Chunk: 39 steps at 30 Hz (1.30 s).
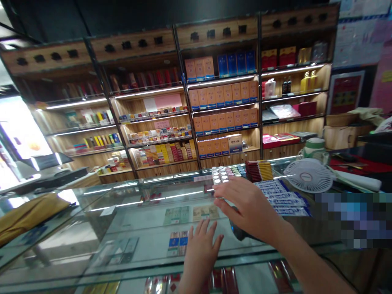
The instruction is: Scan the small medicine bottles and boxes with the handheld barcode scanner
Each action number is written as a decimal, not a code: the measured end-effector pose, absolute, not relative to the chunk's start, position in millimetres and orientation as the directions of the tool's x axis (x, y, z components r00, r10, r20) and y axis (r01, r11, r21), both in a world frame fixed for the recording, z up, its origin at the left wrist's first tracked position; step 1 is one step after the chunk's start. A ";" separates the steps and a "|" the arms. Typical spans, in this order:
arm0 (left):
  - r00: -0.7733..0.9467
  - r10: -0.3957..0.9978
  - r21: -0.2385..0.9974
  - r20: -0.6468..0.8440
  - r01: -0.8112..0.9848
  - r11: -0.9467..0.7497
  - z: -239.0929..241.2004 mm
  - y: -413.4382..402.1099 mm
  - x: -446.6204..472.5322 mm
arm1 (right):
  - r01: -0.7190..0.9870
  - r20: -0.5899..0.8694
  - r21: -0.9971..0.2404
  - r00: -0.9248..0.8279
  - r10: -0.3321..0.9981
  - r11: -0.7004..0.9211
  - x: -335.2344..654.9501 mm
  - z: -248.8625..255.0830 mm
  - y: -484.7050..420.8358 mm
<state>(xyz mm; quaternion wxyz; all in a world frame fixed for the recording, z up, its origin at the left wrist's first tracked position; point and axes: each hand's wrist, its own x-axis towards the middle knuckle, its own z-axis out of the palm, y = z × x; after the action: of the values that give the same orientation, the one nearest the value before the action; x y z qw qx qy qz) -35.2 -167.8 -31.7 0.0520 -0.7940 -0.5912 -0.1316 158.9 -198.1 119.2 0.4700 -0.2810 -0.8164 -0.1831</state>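
My left hand lies flat on the glass counter top, fingers stretched out and holding nothing. My right hand reaches forward over the counter, palm down with fingers extended. Its fingertips are at a rack of small round-capped items. A dark object sits on the glass just under my right palm, mostly hidden. Whether the hand touches it I cannot tell.
Stacked red and yellow packs, blue-white strips and a small white fan lie right of the rack. A yellow bag rests at the left. Shelves of boxed goods fill the back wall. Cartons show beneath the glass.
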 end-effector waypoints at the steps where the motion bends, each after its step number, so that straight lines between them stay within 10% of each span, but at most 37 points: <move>1: 0.275 0.923 0.068 0.270 0.950 -0.304 -33.0 -166.6 -35.7 | 0.697 0.853 0.006 -0.378 0.360 0.717 166.8 96.5 -190.9; 11: 0.289 0.909 0.026 0.299 0.950 -0.311 -29.5 -170.1 -30.7 | 0.931 0.796 -0.001 -0.220 0.563 0.365 220.9 -27.9 -174.6; 39: 0.295 0.904 0.031 0.310 0.947 -0.320 -28.8 -170.2 -29.1 | 0.939 0.839 -0.073 -0.124 0.530 0.336 219.5 -46.5 -185.5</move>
<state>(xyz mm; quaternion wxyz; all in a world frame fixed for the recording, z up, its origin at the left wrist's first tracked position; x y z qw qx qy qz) -29.1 -170.2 -28.8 0.0792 -0.8008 -0.5778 -0.1363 219.5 -185.5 -46.5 0.4100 -0.5195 -0.7069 -0.2497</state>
